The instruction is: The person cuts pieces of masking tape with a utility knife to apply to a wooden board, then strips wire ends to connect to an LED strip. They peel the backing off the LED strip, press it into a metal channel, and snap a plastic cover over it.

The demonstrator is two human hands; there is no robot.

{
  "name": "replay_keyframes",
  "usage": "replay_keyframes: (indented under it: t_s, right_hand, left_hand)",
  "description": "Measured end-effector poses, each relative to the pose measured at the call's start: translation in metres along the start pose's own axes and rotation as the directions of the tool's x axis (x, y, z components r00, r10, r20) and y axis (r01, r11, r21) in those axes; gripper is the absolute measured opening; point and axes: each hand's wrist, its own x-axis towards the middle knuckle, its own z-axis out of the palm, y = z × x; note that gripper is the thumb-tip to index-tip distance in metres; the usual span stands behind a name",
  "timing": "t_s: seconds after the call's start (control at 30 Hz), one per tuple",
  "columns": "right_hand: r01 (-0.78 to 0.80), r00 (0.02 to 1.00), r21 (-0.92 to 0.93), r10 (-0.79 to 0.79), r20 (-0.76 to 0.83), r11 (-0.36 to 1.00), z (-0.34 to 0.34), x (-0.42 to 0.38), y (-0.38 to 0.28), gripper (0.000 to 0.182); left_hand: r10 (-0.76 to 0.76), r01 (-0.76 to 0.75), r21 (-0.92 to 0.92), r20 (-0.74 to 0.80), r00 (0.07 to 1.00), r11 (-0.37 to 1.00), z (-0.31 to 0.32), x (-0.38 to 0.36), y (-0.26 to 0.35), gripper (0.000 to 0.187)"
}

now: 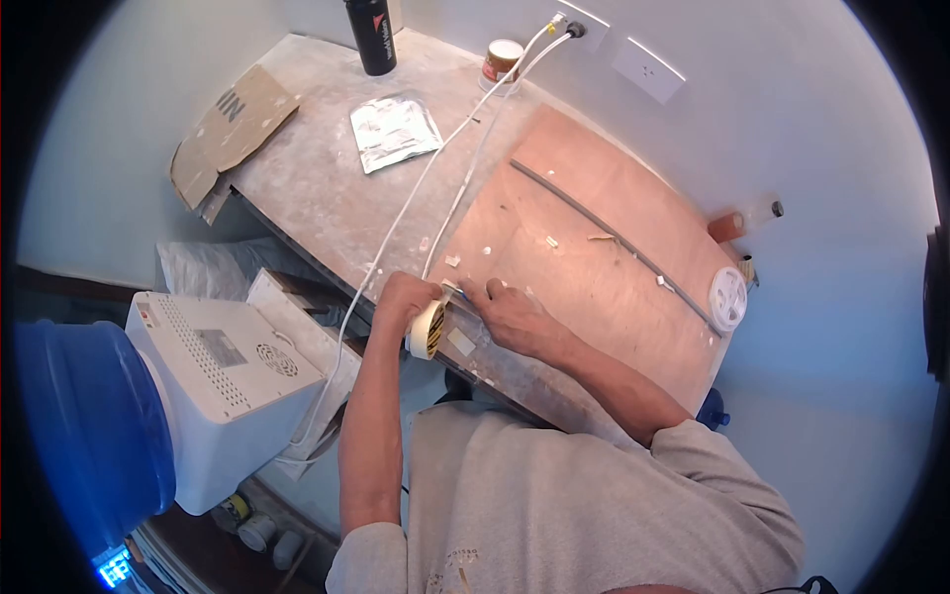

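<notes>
Near the front edge of the table, my left hand is closed at a roll of masking tape, pale on its side with a yellow and black inner core. The roll hangs just below my fingers, beyond the table edge. To its right, my right hand rests low over the board with its fingers curled together. A small pale and bluish piece shows between the two hands; whether my right fingers grip it is too small to tell.
A reddish board carries a long grey strip, scraps and a white spool. White cables cross the table by my left hand. Behind stand a foil pouch, black bottle and jar. A water dispenser stands left.
</notes>
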Motion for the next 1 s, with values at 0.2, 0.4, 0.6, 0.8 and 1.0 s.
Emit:
replay_keyframes:
  t_s: [0.2, 0.4, 0.6, 0.8, 1.0]
  right_hand:
    - [0.017, 1.000, -0.005, -0.017, -0.008, 1.000, 0.001, 0.000, 0.000, 0.060]
    - [0.026, 1.000, -0.004, -0.026, -0.010, 1.000, 0.007, 0.001, 0.001, 0.057]
    - [0.017, 0.999, -0.029, -0.018, -0.032, 0.999, 0.012, 0.003, -0.001, 0.055]
    - [-0.009, 1.000, 0.009, 0.009, -0.004, 1.000, 0.004, 0.002, -0.005, 0.054]
    - [-0.014, 1.000, 0.048, 0.014, -0.012, 0.999, 0.002, -0.001, -0.005, 0.052]
  left_hand:
    - [-0.055, 0.058, -0.102, 0.030, 0.998, 0.993, -0.001, -0.006, 0.006, 0.017]
    - [-0.062, 0.064, -0.073, 0.025, 0.998, 0.995, -0.002, -0.009, 0.011, 0.018]
    - [0.043, -0.034, 0.322, -0.022, 0.999, 0.946, -0.006, -0.027, 0.036, 0.035]
    - [0.002, 0.005, 0.253, -0.029, 1.000, 0.967, -0.003, -0.019, 0.027, 0.039]
    - [0.006, 0.002, 0.287, -0.027, 1.000, 0.958, 0.000, -0.016, 0.024, 0.039]
